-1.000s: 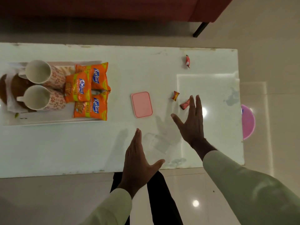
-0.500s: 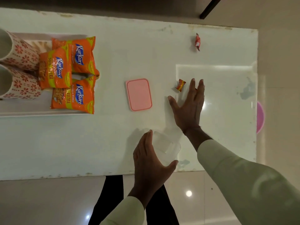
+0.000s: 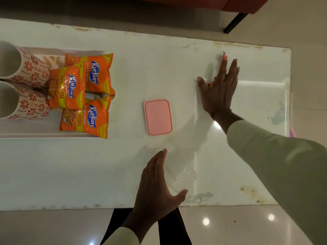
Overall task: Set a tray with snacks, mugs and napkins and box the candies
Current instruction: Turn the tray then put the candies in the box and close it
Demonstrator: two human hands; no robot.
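Observation:
A clear plastic box (image 3: 183, 175) stands near the table's front edge. My left hand (image 3: 156, 184) is open and cupped against its left side, thumb at its near corner. The pink lid (image 3: 157, 117) lies flat mid-table. My right hand (image 3: 219, 89) lies flat with fingers spread further right. An orange candy (image 3: 211, 84) peeks out beside its thumb and a red candy (image 3: 224, 56) shows at a fingertip. At the left, the white tray (image 3: 35, 136) carries two flowered mugs (image 3: 26, 68) and three orange snack packets (image 3: 92, 75).
The white table (image 3: 88, 165) ends at a front edge close to my body and a right edge beyond my right hand. A dark furniture leg (image 3: 233, 23) stands behind the far right corner. Something pink (image 3: 292, 132) shows past the right edge.
My right hand has slid away from me across the table, covering the near candies and reaching the far red one. My left hand stays beside the clear box.

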